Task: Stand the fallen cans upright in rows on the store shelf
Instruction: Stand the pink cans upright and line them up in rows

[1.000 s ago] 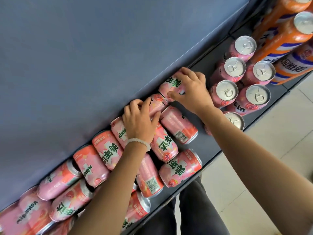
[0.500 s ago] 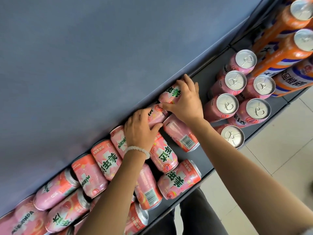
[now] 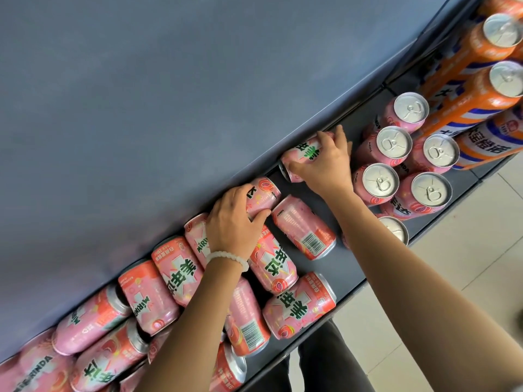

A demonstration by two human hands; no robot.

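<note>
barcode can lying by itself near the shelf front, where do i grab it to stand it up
Wrap the barcode can round its middle from above: it lies on its side with the curved wall facing up and bare shelf on its right. Its silver end points toward the shelf edge.

Fallen cans (image 3: 271,264) lie left of upright cans (image 3: 393,145) on shelf (image 3: 339,281).

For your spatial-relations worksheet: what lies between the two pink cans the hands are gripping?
Head view: only bare dark shelf floor separates the left-hand can from the right-hand can.
</note>
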